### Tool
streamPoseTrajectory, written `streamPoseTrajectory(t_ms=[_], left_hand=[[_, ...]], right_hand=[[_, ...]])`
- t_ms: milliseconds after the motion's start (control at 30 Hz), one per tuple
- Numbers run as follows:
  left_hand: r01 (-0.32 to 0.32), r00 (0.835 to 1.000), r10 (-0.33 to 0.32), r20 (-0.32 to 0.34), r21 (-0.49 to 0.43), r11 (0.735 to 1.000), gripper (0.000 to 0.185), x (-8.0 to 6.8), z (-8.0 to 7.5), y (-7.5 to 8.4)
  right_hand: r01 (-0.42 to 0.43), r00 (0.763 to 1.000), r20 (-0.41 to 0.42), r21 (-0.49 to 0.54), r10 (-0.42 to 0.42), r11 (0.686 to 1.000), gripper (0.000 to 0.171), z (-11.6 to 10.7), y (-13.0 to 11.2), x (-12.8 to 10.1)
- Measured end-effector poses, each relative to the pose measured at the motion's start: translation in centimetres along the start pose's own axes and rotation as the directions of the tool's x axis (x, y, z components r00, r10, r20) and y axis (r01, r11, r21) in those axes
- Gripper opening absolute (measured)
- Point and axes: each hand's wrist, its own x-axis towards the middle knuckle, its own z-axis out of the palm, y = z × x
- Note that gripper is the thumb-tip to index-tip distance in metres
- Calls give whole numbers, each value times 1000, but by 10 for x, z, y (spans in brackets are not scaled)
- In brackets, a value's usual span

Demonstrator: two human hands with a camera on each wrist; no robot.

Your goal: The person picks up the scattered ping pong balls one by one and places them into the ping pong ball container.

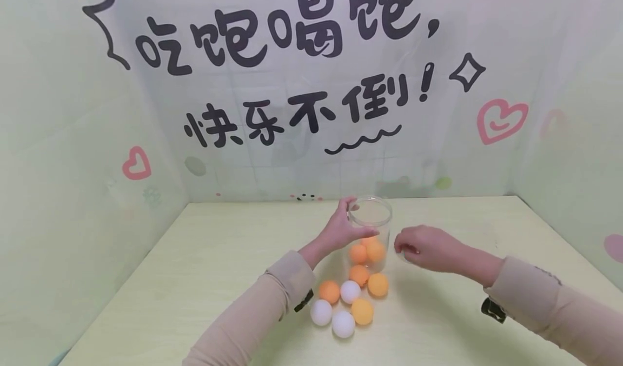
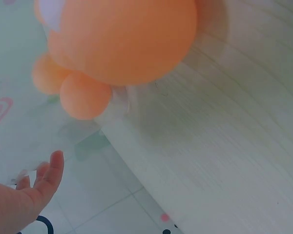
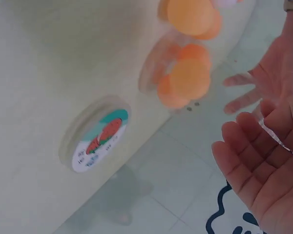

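The clear jar (image 1: 371, 236) stands upright mid-tabletop (image 1: 194, 279) with orange balls (image 1: 366, 252) inside, and the left hand (image 1: 340, 228) curls round its rim. The right hand (image 1: 422, 247), fingers loosely curled on nothing, hovers just beside it. Loose orange and white balls (image 1: 345, 301) cluster in front, touching.

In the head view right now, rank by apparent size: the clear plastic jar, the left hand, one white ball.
1. Clear plastic jar.
2. Left hand, noticeably smaller than it.
3. White table-tennis ball, smallest though nearest the camera.
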Motion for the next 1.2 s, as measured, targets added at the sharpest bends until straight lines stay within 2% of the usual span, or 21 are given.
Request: streamPoseTrajectory(t_ms=[200,433,867,1200], left_hand=[[7,1000,-7,14,-4,1000,87,-1,0,2],[12,1000,-12,15,0,1000,87,-3,-2,4],[7,1000,-7,24,3,1000,88,-4,-3,3],[-2,1000,3,20,-5,1000,87,-4,-2,2]], right_hand=[[98,994,51,33,-99,995,18,27,-8,-11],[158,984,75,26,-160,987,24,49,-18,-14],[170,982,82,21,-171,985,19,57,-23,-11],[66,974,214,33,-72,997,25,60,-24,-10]])
